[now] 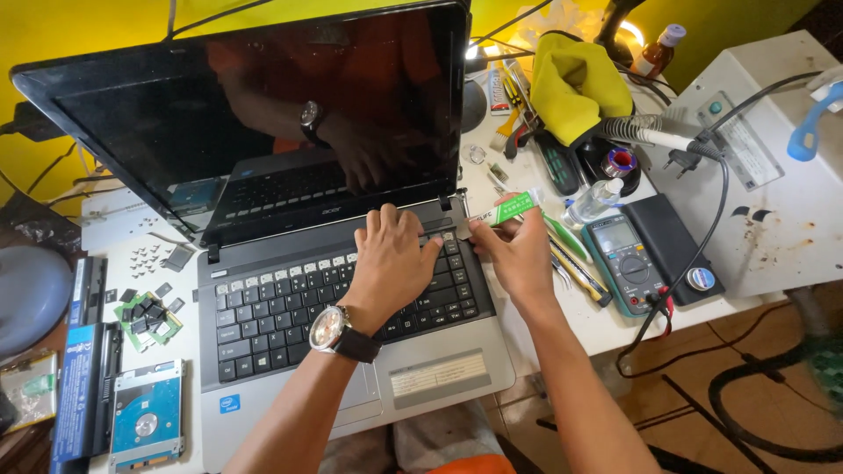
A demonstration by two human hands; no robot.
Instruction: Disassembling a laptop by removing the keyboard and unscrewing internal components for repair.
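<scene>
two hands are being worked at the laptop (290, 290), centre of the frame. the left hand (391, 259) is being pressed, fingers spread, on the upper keyboard rows. a small green tube (514, 208) is being pinched by the right hand (518, 250) at the right hinge corner. keys could be getting fouled if too much is being squeezed out, and the open screen could be getting jolted.
</scene>
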